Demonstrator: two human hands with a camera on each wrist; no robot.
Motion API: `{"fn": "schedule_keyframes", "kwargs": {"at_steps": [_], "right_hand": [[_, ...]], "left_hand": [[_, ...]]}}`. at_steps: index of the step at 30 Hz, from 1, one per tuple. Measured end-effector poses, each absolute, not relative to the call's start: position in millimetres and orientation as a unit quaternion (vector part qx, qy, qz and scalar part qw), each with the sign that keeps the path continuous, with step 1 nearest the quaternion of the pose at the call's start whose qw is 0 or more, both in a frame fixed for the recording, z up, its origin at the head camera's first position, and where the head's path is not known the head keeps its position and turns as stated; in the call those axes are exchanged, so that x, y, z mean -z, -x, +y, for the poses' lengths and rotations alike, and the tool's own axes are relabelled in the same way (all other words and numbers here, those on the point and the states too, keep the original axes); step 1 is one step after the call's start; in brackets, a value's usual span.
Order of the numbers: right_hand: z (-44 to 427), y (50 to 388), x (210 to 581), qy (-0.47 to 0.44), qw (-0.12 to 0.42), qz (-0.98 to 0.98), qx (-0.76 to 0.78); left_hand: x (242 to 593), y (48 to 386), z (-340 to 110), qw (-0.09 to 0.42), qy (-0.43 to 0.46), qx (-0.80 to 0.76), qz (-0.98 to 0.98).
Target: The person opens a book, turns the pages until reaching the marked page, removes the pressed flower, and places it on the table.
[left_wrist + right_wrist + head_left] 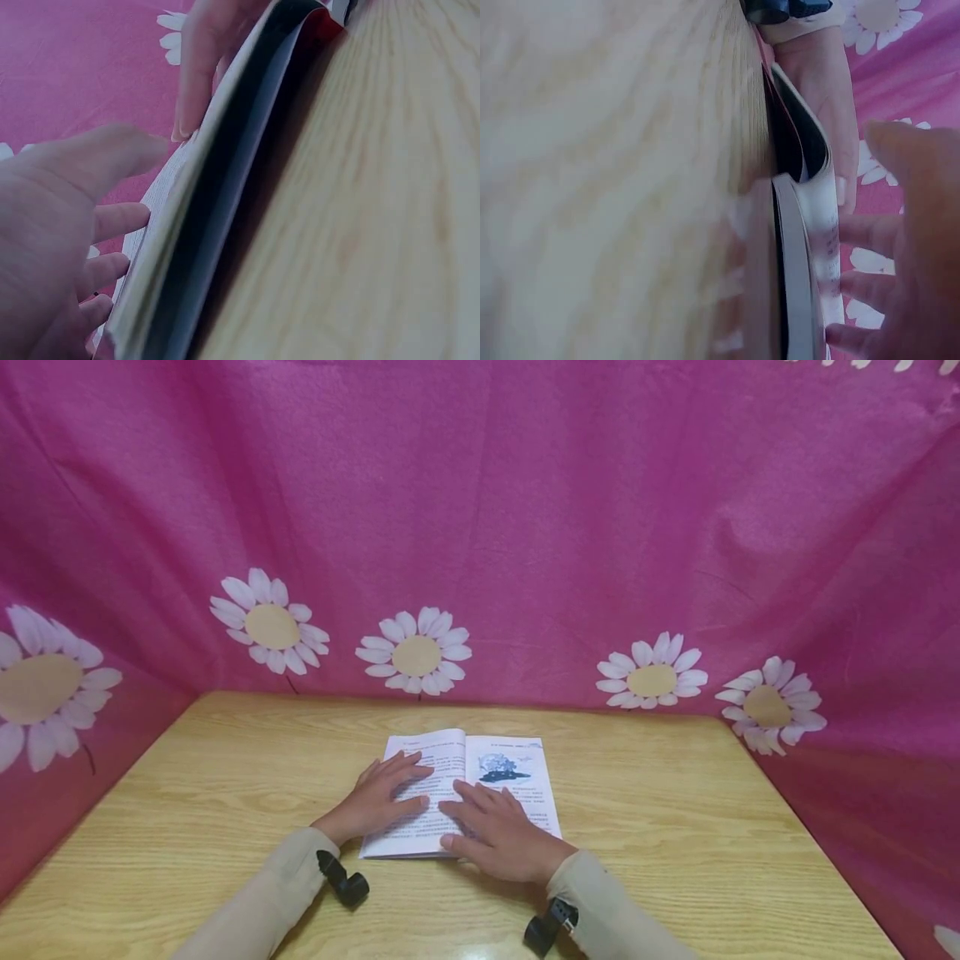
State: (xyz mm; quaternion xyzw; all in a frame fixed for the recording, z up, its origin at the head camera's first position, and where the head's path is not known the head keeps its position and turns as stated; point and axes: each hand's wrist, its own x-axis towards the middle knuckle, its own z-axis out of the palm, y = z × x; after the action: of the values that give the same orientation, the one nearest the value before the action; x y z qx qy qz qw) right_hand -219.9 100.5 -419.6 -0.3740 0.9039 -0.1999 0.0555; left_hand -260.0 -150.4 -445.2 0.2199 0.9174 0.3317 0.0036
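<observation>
An open book [442,846] lies on the wooden table, its left page printed with text and its right page with a blue tree picture above more text. My left hand [381,800] rests on the left page with its fingers spread. Across the lower right page and toward the centre fold lies my right hand [504,835], fingers extended. The wrist views show the book's edge [169,262] from the side, with fingertips touching the pages. In the right wrist view, a curved gap shows under the bent pages [817,195].
The light wooden table [675,827] reaches back to a pink cloth [525,527] printed with white daisies, which hangs behind and along both sides. Each wrist carries a small black camera [348,887] over a beige sleeve.
</observation>
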Motion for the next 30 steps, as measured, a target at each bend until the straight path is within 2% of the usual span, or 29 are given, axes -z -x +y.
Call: {"fn": "schedule_keyframes", "kwargs": {"at_steps": [6, 11, 19, 30], "right_hand": [[106, 226, 417, 0.359, 0.066, 0.894, 0.259], [116, 234, 412, 0.34, 0.053, 0.895, 0.284], [139, 250, 411, 0.254, 0.064, 0.904, 0.337], [162, 265, 420, 0.202, 0.076, 0.921, 0.325]], "left_hand": [[446, 260, -151, 0.007, -0.227, -0.317, 0.921], [447, 262, -151, 0.006, -0.227, -0.312, 0.923], [447, 261, -150, 0.007, -0.222, -0.304, 0.926], [449, 260, -150, 0.005, -0.219, -0.3, 0.928]]}}
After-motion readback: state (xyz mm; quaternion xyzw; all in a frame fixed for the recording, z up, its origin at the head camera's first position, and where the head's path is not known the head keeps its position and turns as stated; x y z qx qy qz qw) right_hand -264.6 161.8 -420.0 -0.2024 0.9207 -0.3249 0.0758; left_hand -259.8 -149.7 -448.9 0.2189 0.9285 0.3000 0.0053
